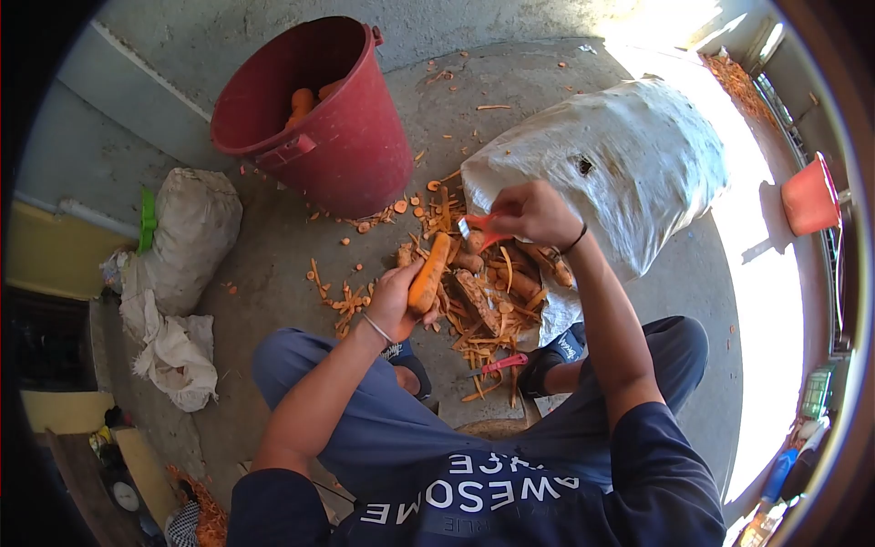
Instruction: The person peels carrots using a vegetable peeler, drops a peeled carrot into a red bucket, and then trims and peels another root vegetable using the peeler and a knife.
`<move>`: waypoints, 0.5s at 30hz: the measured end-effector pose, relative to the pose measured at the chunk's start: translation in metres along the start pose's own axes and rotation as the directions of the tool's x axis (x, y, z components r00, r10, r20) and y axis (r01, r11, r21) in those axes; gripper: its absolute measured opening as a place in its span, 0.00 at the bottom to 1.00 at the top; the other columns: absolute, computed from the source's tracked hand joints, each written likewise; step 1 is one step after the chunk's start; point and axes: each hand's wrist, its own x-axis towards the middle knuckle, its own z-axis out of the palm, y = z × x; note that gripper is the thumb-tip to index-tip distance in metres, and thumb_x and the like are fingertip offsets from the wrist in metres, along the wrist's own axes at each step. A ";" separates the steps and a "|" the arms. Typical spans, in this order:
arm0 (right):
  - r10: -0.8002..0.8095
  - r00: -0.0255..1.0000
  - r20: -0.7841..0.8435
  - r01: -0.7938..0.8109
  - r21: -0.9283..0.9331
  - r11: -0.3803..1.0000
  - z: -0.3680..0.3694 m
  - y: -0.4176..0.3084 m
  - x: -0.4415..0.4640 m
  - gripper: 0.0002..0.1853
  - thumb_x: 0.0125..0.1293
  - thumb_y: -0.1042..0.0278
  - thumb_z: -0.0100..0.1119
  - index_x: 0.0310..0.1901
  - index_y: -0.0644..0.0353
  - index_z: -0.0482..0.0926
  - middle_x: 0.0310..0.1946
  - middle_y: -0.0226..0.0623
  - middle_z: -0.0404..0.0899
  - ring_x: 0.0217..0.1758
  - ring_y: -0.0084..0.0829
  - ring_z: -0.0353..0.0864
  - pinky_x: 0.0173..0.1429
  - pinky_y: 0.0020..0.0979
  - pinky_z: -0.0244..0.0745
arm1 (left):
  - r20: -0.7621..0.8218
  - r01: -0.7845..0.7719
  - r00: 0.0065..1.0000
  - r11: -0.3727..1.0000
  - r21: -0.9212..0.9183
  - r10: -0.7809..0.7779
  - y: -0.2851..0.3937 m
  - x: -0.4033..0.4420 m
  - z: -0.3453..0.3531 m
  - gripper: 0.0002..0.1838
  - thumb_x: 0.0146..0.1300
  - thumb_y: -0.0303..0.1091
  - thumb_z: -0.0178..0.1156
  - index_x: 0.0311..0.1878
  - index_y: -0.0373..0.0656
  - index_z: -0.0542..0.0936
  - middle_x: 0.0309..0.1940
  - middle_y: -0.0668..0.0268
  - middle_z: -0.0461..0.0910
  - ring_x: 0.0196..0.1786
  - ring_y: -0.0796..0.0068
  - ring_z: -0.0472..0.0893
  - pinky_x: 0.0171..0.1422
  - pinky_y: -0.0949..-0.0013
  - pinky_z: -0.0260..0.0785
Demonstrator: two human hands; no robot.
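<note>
My left hand (395, 296) is closed around a bright orange peeled carrot (429, 273), which points up and slightly right. To its right, my right hand (533, 217) grips an orange peeler (488, 230), whose metal head sits near the carrot's upper end, apart from it. Beneath both hands lies a pile of unpeeled carrots (476, 301) and peelings, partly hidden by the hands. A knife with a red handle (504, 363) rests on the floor between my feet.
A large red bucket (365, 155) holding carrots stands ahead on the left. A big white sack (602, 155) lies at the right. Smaller sacks (193, 228) are at the far left, and a small red bucket (809, 196) is at the far right.
</note>
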 end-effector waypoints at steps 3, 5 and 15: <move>-0.264 0.958 0.116 0.260 0.048 0.964 0.029 -0.040 -0.002 0.13 0.61 0.63 0.78 0.40 0.64 0.90 0.31 0.42 0.89 0.34 0.37 0.90 0.41 0.36 0.82 | -0.116 0.017 0.993 0.993 -0.115 -0.031 -0.002 0.010 0.002 0.22 0.87 0.46 0.45 0.56 0.36 0.79 0.35 0.56 0.83 0.26 0.64 0.81 0.23 0.61 0.69; -0.286 0.950 0.126 0.287 0.010 0.958 0.043 -0.052 -0.004 0.13 0.61 0.62 0.79 0.39 0.64 0.90 0.31 0.42 0.88 0.34 0.39 0.89 0.41 0.38 0.82 | -0.133 0.034 0.990 0.993 -0.113 -0.049 0.002 0.006 0.012 0.22 0.87 0.47 0.43 0.57 0.37 0.79 0.35 0.57 0.83 0.25 0.65 0.79 0.23 0.61 0.68; -0.369 0.920 0.131 0.374 -0.014 0.927 0.053 -0.060 -0.004 0.13 0.60 0.63 0.79 0.38 0.65 0.89 0.33 0.44 0.87 0.35 0.42 0.89 0.42 0.40 0.82 | -0.173 -0.078 0.983 0.991 -0.110 0.058 0.002 -0.006 0.022 0.22 0.89 0.48 0.38 0.60 0.42 0.76 0.35 0.58 0.83 0.23 0.67 0.77 0.23 0.63 0.67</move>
